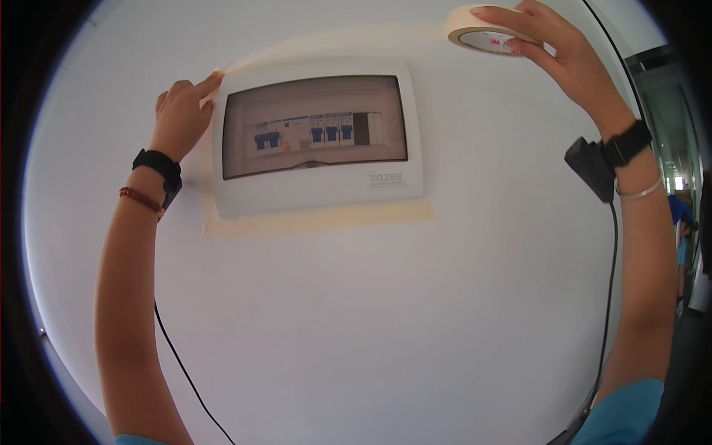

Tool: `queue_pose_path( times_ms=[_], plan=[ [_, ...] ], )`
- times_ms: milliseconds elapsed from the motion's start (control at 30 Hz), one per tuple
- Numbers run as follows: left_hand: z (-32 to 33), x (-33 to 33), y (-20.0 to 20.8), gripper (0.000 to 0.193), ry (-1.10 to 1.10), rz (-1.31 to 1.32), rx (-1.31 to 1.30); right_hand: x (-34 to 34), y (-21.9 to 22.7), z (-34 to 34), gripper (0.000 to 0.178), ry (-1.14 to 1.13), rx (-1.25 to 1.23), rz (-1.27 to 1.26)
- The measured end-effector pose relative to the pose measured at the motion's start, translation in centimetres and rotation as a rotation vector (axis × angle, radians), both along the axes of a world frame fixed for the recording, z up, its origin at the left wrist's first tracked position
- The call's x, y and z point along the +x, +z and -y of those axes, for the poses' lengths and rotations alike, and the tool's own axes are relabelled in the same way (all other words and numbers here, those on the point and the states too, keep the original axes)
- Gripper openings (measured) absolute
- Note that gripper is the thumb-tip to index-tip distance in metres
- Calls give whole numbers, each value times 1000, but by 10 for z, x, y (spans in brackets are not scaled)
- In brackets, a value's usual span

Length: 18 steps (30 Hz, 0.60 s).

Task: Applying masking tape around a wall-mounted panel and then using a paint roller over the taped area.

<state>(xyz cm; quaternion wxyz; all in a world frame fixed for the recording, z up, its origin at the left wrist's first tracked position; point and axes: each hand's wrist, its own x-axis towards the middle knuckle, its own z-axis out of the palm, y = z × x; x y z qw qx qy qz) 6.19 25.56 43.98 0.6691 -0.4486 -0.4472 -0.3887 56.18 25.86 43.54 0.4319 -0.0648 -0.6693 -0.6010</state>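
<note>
A white breaker box (pixel 322 194) with a tinted, closed cover (pixel 315 96) is set in the wall; a row of breakers shows through. My left hand (pixel 180 111) is at its upper left corner, index fingertip pressing the end of a masking tape strip (pixel 334 37) there. The thumb stands apart from that finger. From that corner the pale strip arches above the box to a roll of masking tape (pixel 461 26) at the upper right. My right hand (pixel 552 41) grips this roll between thumb and fingers, off to the right of the box.
Masking tape (pixel 319 220) runs along the box's lower edge, with more down its left side. Black cables (pixel 182 363) hang from the bands on both wrists. Beyond the wall's right edge, a passage shows another person (pixel 678 211) in blue.
</note>
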Motion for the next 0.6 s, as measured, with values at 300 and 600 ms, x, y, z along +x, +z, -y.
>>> queue_pose_path(
  times_ms=[300,600],
  plan=[
    [2,17,-3,44,2,88,-103,-36,37,-46,39,-312,-116,-198],
    [8,13,-4,42,10,85,-70,-54,27,-25,38,-426,-108,-268]
  ],
)
